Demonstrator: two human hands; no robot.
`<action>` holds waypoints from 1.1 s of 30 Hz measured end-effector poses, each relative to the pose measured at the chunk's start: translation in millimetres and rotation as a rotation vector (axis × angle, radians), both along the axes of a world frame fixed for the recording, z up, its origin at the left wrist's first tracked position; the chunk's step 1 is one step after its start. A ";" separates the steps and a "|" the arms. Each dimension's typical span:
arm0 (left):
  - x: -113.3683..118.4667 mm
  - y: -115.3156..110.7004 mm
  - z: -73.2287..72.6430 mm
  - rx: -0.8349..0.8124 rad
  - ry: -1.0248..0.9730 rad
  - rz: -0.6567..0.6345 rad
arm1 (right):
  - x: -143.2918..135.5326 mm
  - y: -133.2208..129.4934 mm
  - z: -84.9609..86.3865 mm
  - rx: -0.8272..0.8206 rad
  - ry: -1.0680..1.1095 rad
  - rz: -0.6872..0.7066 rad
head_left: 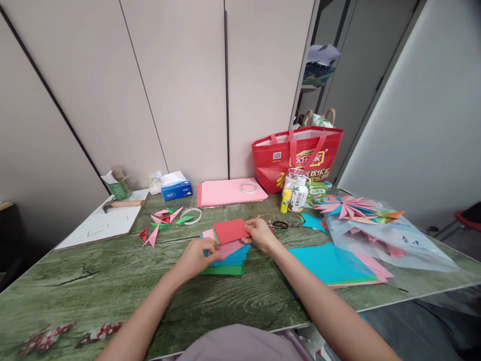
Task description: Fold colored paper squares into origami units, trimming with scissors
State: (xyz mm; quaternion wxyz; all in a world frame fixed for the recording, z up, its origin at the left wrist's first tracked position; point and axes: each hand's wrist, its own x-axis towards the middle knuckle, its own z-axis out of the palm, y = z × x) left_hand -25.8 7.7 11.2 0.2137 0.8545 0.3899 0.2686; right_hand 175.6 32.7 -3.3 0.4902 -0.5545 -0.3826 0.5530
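Observation:
A small stack of coloured paper pieces (235, 261), blue and green with pink among them, lies on the table in front of me. Above it, a red paper piece (230, 230) is pinched at its right edge by my right hand (259, 234), with a green edge showing beneath it. At the left side of the stack, my left hand (198, 256) has its fingers closed at the edge of a pink paper piece (230, 248). Part of the stack is hidden behind the fingers.
Left lie folded paper pieces (165, 218), a tape roll (191, 216), a hammer (122, 203) and a tissue box (176, 189). Behind are pink sheets (225, 193). Right are scissors (280, 225), a glue stick (285, 201), a red bag (268, 168), blue sheets (330, 263) and a paper star (343, 205).

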 end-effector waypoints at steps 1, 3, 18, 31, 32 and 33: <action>0.5 1.8 -1.2 0.024 -0.033 0.041 | -1.5 -1.5 1.8 -0.014 0.001 0.013; 0.5 4.0 -2.3 0.109 -0.101 0.125 | -4.1 -4.1 4.6 -0.034 0.000 0.034; -8.0 12.3 -9.3 0.305 -0.198 -0.091 | -5.4 -5.6 -1.1 -0.077 -0.111 0.112; -13.2 10.8 -1.4 0.398 -0.144 -0.034 | -2.4 -4.9 -6.7 -0.065 -0.152 0.186; -13.4 11.0 0.1 0.380 -0.141 -0.072 | -2.1 -4.6 -6.7 -0.072 -0.148 0.183; -13.5 11.2 1.5 0.361 -0.134 -0.107 | -1.8 -4.3 -6.6 -0.077 -0.144 0.181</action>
